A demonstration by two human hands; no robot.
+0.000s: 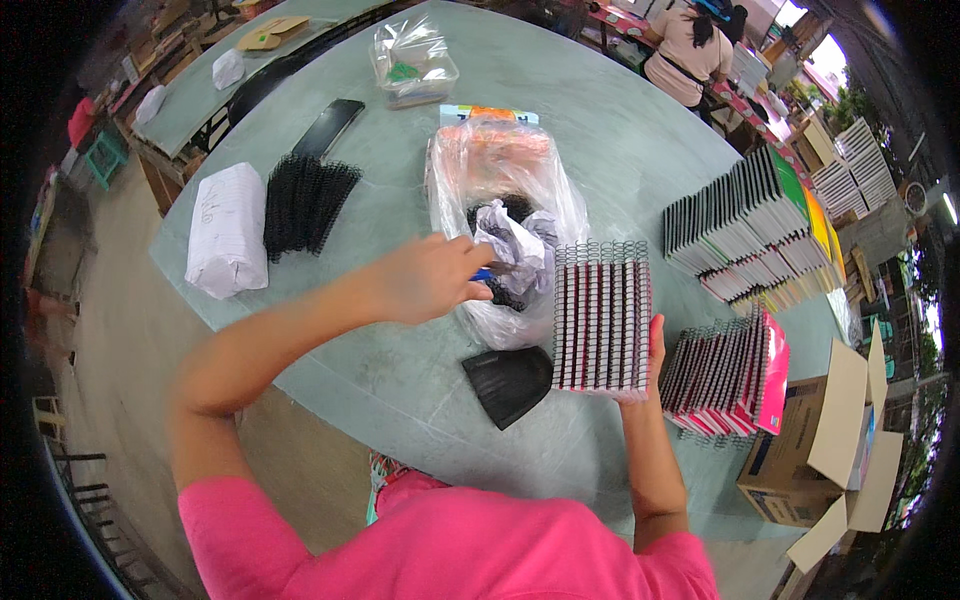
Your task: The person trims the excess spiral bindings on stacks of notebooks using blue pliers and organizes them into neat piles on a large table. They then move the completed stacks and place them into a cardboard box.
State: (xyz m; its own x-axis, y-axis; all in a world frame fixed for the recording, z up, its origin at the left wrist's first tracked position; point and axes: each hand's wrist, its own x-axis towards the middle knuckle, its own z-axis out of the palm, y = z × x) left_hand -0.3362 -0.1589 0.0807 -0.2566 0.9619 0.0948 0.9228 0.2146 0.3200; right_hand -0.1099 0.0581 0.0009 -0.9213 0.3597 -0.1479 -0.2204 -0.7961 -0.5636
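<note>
A row of red-and-white spiral-bound notebooks (602, 318) is held upright on the grey-green table (620, 130), spines uppermost, its long axis running left to right; it is steadied from its right end by the right hand (655, 345), fingers hidden behind it, grip unclear; just left, the left hand (425, 278) is pinched on a small blue object (484, 273) at the clear plastic bag (505, 215).

A pale green table (400, 360) carried a white wrapped bundle (228, 228) at its left edge, with black spiral binding coils (303, 200) just beside it and a flat black strip (328, 126) beyond. Near the middle lay a clear plastic bag (500, 190) of black coils, a black cover sheet (508, 383) and an upright stack of spiral notebooks (602, 316). Further notebook stacks (745, 225) stood to the right, and a smaller clear bag (413, 62) sat at the far side.
</note>
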